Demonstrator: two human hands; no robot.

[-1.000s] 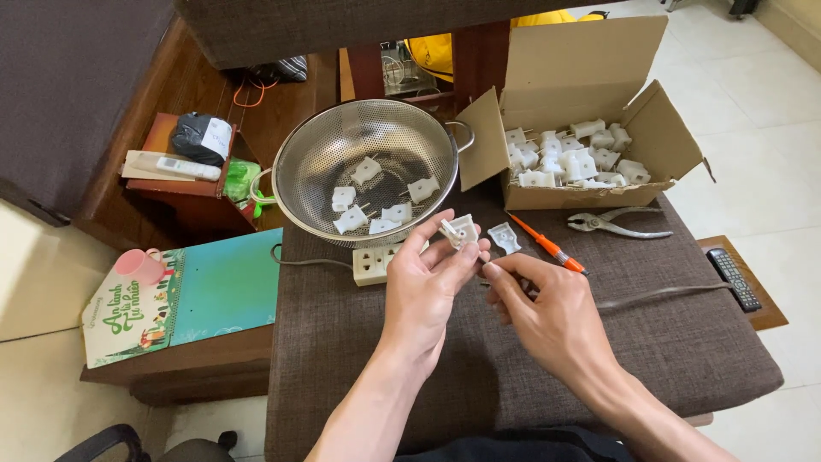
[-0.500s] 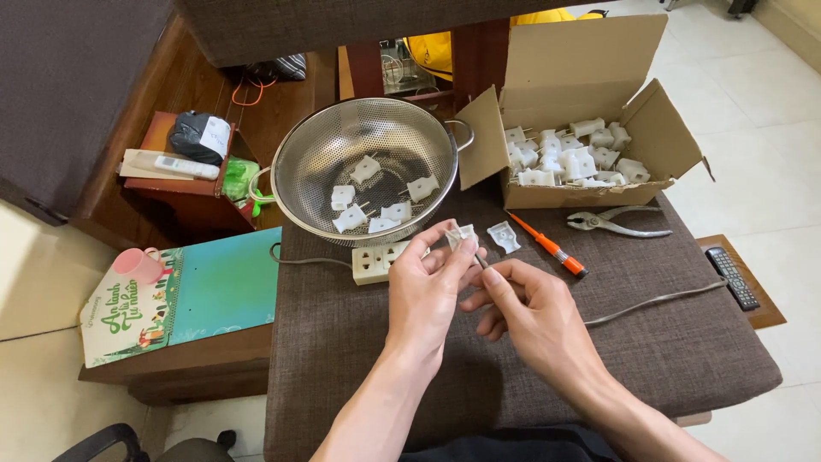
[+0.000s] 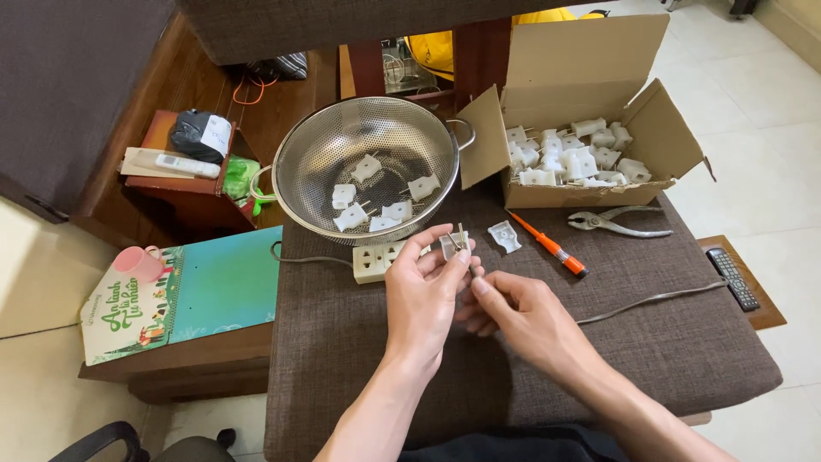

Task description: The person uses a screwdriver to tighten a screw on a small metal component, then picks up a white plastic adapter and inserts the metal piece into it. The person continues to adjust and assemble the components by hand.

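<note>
Brown cushion (image 3: pixel 359 342), small white two-pronged plug (image 3: pixel 453 243)

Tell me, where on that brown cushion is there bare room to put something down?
The cushion is bare on its right part, between the pliers and the thin cable, and below that cable. It is also bare at front left, below the power strip. The strainer and the box crowd the far edge.

your one camera sits on your head, looking steeply down and forward, close over your hands and the brown cushioned stool (image 3: pixel 359 342).
</note>
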